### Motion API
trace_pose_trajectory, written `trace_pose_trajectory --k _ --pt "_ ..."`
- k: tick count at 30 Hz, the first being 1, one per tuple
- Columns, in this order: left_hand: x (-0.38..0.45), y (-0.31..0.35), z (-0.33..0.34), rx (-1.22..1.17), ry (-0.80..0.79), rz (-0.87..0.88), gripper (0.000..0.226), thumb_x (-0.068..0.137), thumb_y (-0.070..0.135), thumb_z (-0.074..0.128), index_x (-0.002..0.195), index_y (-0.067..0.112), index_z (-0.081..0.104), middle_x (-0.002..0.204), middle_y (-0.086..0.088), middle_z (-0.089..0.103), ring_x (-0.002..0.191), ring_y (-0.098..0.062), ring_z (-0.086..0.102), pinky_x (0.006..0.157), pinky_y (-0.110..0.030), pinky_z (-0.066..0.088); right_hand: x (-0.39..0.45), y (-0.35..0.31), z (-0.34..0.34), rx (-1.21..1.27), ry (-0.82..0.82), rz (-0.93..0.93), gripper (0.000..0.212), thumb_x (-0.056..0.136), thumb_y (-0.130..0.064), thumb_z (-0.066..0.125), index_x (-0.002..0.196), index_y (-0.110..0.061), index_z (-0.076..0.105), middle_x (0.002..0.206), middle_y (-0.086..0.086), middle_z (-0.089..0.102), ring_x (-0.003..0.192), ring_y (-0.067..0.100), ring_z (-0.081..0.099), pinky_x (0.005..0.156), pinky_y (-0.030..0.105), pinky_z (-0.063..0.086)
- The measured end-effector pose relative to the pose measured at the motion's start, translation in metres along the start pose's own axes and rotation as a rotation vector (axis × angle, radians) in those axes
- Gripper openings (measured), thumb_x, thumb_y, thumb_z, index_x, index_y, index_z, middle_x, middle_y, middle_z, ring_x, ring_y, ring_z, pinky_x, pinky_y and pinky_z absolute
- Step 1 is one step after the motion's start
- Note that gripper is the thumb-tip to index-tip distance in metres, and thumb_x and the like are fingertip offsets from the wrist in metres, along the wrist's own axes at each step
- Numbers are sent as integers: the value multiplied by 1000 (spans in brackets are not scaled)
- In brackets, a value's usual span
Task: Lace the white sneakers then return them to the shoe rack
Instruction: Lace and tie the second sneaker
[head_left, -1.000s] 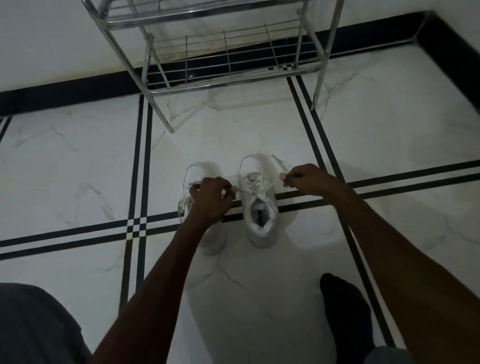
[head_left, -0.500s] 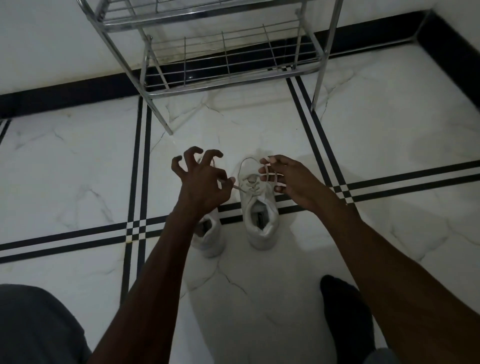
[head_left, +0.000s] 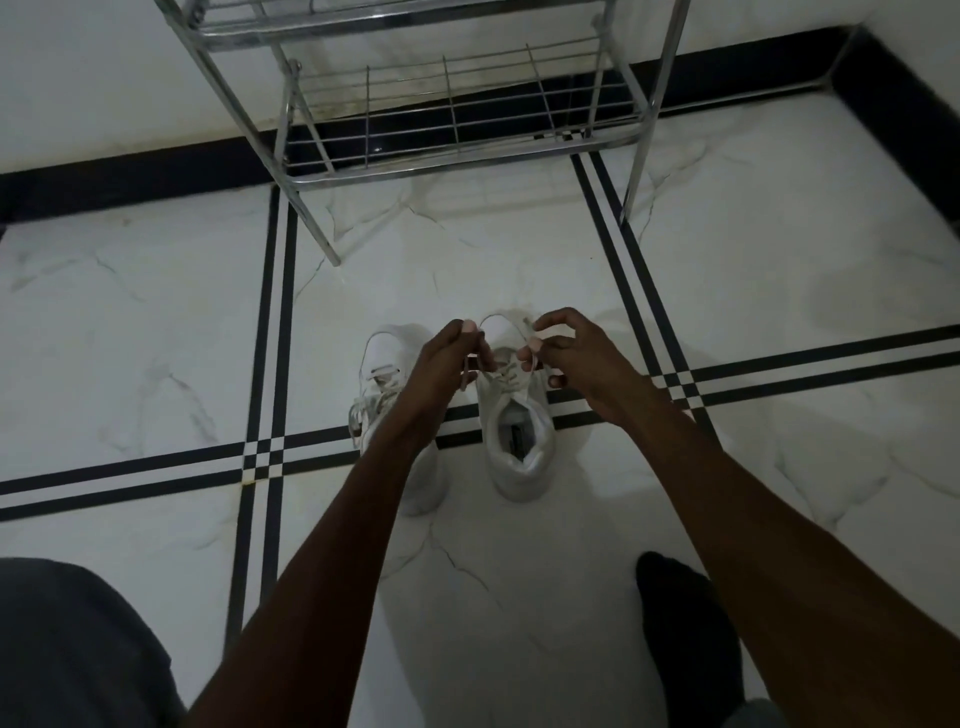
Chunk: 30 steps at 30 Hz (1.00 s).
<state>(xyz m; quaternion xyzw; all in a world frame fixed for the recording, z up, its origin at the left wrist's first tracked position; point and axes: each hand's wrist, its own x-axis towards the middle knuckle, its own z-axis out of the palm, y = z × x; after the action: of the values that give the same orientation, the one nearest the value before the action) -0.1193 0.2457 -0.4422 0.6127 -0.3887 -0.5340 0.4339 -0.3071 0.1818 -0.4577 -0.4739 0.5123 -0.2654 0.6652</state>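
Observation:
Two white sneakers stand side by side on the marble floor, toes pointing away from me. The right sneaker (head_left: 519, 441) shows its open collar and laced front. My forearm partly covers the left sneaker (head_left: 382, 374). My left hand (head_left: 441, 358) pinches one end of the right sneaker's lace (head_left: 506, 370) above its tongue. My right hand (head_left: 566, 348) pinches the other end, close beside the left hand. The chrome shoe rack (head_left: 457, 130) stands against the wall beyond the sneakers, and its bottom shelf holds nothing.
The floor (head_left: 779, 312) is white marble tile with black double stripes crossing under the sneakers. A black skirting runs along the wall. My dark-socked foot (head_left: 685, 623) rests at the lower right and my knee (head_left: 67, 649) at the lower left.
A second ago my hands pulled the lace ends wide apart. They then opened with fingers spread, and now both have come together over the right sneaker's tongue, pinching the lace.

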Motion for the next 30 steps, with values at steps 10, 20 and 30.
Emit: trace_pose_trajectory --k 10,20,30 --pt "7 -8 2 383 -65 206 35 100 3 44 126 18 62 78 4 61 75 -17 59 80 -42 54 12 9 13 57 180 48 24 80 -17 82 100 -4 77 93 17 79 78 21 70 76 35 56" --pt "11 -14 3 545 21 250 22 88 21 53 104 27 38 78 0 77 69 -33 72 68 -59 58 10 -5 20 -119 -166 -41 22 93 -12 68 109 3 74 106 23 76 105 35 72 99 41 57" --pt "12 -21 4 216 25 47 56 98 11 67 144 12 35 101 -15 78 78 -9 71 73 -20 54 10 6 25 -39 60 -125 23 87 -15 76 106 -2 77 99 17 78 90 21 75 85 34 61"
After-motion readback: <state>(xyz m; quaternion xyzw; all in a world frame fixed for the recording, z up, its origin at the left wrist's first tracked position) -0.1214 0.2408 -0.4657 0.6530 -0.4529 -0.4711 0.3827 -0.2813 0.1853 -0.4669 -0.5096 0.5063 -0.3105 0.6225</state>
